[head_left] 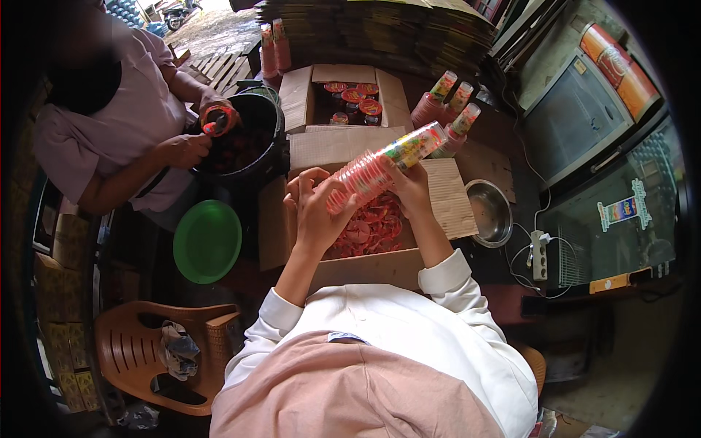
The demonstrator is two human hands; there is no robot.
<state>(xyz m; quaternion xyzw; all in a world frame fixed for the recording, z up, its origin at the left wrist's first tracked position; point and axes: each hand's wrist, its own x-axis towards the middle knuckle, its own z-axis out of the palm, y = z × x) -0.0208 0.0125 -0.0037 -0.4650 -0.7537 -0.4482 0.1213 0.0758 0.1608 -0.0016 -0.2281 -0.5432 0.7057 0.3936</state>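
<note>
a long nested stack of clear plastic cups [383, 164] with colourful printed bands is held slantwise above an open cardboard box [369, 266], its upper end pointing toward the far right. the left hand [315, 208] is closed around the lower end of the stack, fingers curled over the bottom cup, while the right hand [410, 186] grips the stack from beneath near its middle. inside the box, just below the hands, a loose heap of red lids [369, 226] can be seen.

judging by this grip, a single cup is being worked free from the lower end. the stack is best kept steady by the right hand, with the pulling left to the fingertips of the left hand; a slight twist would probably loosen a tight cup more gently than a straight tug. the thin walls should not be squeezed hard, as they look easily dented. the work is best kept over the box, so that a dropped cup lands on the lids rather than on the floor.

further short stacks of cups [453, 109] stand on the worktop beyond, beside a second open box holding red-lidded jars [354, 98]. a steel bowl [491, 212] sits to the right. at the left, another person's hands [197, 139] are occupied over a black bucket [252, 142], well apart; a green plate [207, 241] lies nearby.
</note>
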